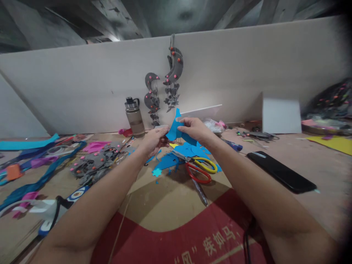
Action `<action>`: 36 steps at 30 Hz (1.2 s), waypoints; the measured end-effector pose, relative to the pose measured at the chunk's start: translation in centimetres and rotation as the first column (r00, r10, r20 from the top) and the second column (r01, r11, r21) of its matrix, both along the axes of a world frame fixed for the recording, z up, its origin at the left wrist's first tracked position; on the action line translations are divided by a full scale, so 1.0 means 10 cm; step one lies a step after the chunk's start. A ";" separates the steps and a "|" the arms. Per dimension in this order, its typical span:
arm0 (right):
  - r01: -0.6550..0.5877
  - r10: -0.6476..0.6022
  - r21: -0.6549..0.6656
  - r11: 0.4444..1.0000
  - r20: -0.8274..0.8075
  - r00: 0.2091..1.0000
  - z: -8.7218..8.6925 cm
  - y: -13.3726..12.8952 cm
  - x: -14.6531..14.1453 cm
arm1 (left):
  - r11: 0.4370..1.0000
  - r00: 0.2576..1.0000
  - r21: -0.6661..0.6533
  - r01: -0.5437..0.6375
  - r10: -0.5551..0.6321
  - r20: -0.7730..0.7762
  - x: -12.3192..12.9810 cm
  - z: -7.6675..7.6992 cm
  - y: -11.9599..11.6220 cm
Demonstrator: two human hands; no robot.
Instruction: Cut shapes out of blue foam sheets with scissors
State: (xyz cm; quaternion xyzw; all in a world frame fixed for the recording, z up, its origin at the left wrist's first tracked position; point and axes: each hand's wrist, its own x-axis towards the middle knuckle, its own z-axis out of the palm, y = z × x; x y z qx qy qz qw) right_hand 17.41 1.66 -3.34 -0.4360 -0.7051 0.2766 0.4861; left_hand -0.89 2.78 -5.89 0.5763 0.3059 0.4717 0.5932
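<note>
Above the table, a cut piece of blue felt (173, 130) is pinched between my two hands, with a narrow tip pointing up. My left hand (157, 139) closes its fingertips on the piece's left edge. On the other side, my right hand (194, 129) grips it between thumb and fingers, and part of the felt hangs below that hand. Under them lie blue felt scraps (170, 161) and a small light-blue flower cut-out (157, 172). Scissors (199, 169) with one red and one yellow handle rest on the scraps, blades partly open. A pen (200, 192) lies just in front.
A bottle (135, 119) stands at the back by the white partition (82, 88). Two grey moon mobiles (176, 69) hang there. Grey felt pieces with beads (95, 161) and ribbons lie left. A black phone (280, 171) lies right, with a white board (282, 113) behind.
</note>
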 end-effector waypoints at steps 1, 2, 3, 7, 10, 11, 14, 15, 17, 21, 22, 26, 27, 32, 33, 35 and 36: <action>-0.009 0.008 -0.021 1.000 -0.019 1.000 0.01 0.01 0.01 | 1.000 1.000 -0.003 0.017 -0.017 -0.011 -0.01 0.00 0.01; -0.021 0.019 -0.043 0.999 -0.038 0.999 0.01 0.01 0.03 | 0.999 0.999 -0.003 0.035 -0.035 -0.023 -0.02 0.00 0.01; -0.032 0.029 -0.058 0.998 -0.047 0.998 0.02 0.02 0.04 | 0.999 0.998 -0.002 0.053 -0.053 -0.035 -0.02 0.00 0.01; 0.027 -0.028 0.020 0.999 0.087 0.996 0.01 0.05 0.07 | 0.999 0.998 0.001 0.046 -0.046 -0.048 0.00 -0.01 0.00; 0.154 -0.186 0.153 0.976 0.226 0.956 -0.02 0.03 0.05 | 1.000 0.999 0.004 -0.020 0.020 -0.042 0.04 -0.02 -0.02; 0.218 -0.268 0.209 0.953 0.256 0.929 -0.03 0.01 0.03 | 0.999 0.998 0.005 -0.042 0.042 -0.035 0.05 -0.02 -0.03; 0.400 -0.510 0.369 0.839 0.280 0.813 -0.08 -0.05 -0.05 | 0.995 0.995 -0.002 -0.096 0.096 0.003 0.09 -0.02 -0.06; 0.435 -0.561 0.409 0.802 0.269 0.783 -0.11 -0.06 -0.08 | 0.994 0.994 -0.003 -0.106 0.106 0.020 0.10 -0.03 -0.07; 0.462 -0.612 0.470 0.752 0.238 0.754 -0.15 -0.08 -0.13 | 0.993 0.992 -0.004 -0.118 0.118 0.052 0.11 -0.03 -0.08; 0.447 -0.642 0.558 0.699 0.213 0.737 -0.19 -0.09 -0.17 | 0.992 0.987 -0.011 -0.125 0.126 0.098 0.12 -0.04 -0.08; 0.437 -0.640 0.571 0.695 0.216 0.737 -0.20 -0.09 -0.17 | 0.992 0.986 -0.016 -0.126 0.127 0.108 0.12 -0.04 -0.09; 0.412 -0.640 0.605 0.682 0.220 0.736 -0.23 -0.08 -0.17 | 0.992 0.981 -0.028 -0.124 0.127 0.144 0.15 -0.04 -0.10; 0.406 -0.643 0.618 0.674 0.219 0.734 -0.24 -0.08 -0.18 | 0.992 0.981 -0.026 -0.124 0.127 0.144 0.15 -0.04 -0.11; 0.321 -0.582 0.730 0.604 0.128 0.803 -0.15 -0.15 -0.18 | 0.986 0.981 -0.016 -0.169 0.169 0.091 0.16 -0.03 -0.12; 0.296 -0.536 0.756 0.584 0.085 0.840 -0.09 -0.20 -0.17 | 0.983 0.978 -0.030 -0.181 0.183 0.096 0.15 -0.03 -0.11; 0.270 -0.420 0.787 0.555 -0.016 0.908 0.04 -0.29 -0.16 | 0.976 0.968 -0.077 -0.204 0.213 0.132 0.14 -0.03 -0.08; 0.271 -0.358 0.777 0.568 -0.063 0.931 0.09 -0.33 -0.16 | 0.972 0.961 -0.101 -0.212 0.226 0.158 0.13 -0.03 -0.07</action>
